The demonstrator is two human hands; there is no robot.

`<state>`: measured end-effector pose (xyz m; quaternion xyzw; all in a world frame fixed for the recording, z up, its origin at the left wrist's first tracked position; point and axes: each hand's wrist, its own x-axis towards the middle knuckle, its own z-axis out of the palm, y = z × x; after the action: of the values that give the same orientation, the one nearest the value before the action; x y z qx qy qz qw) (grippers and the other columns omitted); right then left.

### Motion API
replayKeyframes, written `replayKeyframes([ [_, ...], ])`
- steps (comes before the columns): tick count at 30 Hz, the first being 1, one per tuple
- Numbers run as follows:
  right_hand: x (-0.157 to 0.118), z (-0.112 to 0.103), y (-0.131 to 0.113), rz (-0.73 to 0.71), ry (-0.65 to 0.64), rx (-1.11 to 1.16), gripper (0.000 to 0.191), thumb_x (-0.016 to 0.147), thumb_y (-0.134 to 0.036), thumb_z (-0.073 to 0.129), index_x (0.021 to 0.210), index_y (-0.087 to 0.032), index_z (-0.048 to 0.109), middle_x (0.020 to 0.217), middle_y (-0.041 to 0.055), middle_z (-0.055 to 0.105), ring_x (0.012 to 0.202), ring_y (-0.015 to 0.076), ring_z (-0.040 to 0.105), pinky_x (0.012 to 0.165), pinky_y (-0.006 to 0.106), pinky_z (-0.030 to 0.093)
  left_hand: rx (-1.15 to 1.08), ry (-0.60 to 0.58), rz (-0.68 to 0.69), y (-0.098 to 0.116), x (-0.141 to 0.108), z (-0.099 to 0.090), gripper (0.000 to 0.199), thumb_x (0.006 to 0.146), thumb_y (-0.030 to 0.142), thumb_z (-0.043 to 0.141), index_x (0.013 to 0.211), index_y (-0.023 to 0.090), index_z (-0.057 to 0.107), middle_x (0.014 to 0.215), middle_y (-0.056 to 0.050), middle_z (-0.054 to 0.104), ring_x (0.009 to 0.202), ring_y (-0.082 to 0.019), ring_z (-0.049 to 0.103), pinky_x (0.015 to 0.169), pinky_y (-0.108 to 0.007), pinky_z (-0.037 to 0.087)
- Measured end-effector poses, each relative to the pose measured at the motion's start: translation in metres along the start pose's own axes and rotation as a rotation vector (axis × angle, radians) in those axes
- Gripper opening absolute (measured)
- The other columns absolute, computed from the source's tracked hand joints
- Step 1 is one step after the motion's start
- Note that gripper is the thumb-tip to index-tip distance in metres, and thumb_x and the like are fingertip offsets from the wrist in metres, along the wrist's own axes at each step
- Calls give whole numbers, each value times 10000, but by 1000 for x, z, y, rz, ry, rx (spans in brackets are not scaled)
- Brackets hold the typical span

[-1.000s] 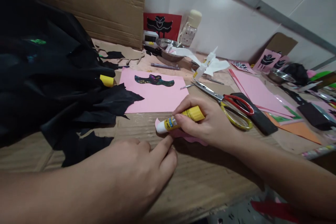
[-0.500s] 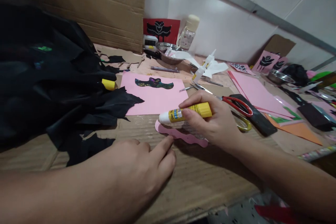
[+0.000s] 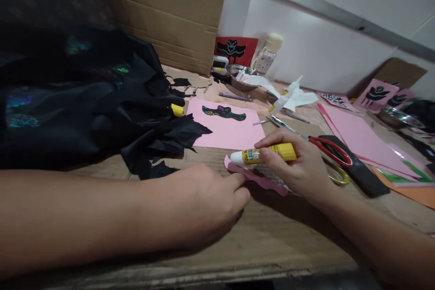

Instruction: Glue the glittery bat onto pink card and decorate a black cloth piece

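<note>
My right hand (image 3: 301,165) grips a yellow glue stick (image 3: 263,154) lying nearly level, its white end pointing left. Just under that end is a wavy pink paper strip (image 3: 267,182) on the cardboard work surface (image 3: 217,253); its left tip curls up. My left hand (image 3: 207,204) has its fingers curled in, with the fingertips at the strip's near edge, seemingly pinching it. Behind the strip lies a pink paper sheet (image 3: 231,133) bearing a dark, glittery wavy cutout (image 3: 224,113).
Black crumpled sheeting (image 3: 112,104) fills the left side. Red-handled scissors (image 3: 331,149) and a black flat object (image 3: 370,176) lie right of my hand. Farther back are a metal bowl (image 3: 239,77), a bottle (image 3: 268,54) and pink sheets (image 3: 363,136). A cardboard panel (image 3: 170,13) stands behind.
The view has swung left, so everything sits farther right. My left fingers have curled in more at the strip, whose left tip now lifts. The glue stick stays in my right hand.
</note>
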<state>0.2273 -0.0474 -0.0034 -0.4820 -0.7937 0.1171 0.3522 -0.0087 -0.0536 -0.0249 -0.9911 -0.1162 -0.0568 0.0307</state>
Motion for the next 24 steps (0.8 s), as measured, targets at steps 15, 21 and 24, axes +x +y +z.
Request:
replayKeyframes([
  [15,3,-4,-6,8,37,10,152,889,-169,708,796,-278,657,740,10,728,642,204,661,577,340,489,-25,-9,-68,2,-1,1,274,897,146,602,1163,124,664,1149,-141,763,548,-222,672,381,-385,387],
  [21,-1,-3,-5,-6,-35,11,99,908,-194,699,828,-248,675,762,-4,737,634,164,645,586,292,486,2,-125,-89,10,0,0,420,877,139,595,1292,103,649,1293,-209,751,542,-205,693,391,-342,407],
  [24,-1,4,-2,26,-122,17,71,926,-241,712,859,-226,695,725,-27,719,561,125,587,533,256,436,-8,-126,-62,8,2,-3,367,876,137,607,1237,110,666,1241,-199,758,590,-213,706,413,-329,451],
])
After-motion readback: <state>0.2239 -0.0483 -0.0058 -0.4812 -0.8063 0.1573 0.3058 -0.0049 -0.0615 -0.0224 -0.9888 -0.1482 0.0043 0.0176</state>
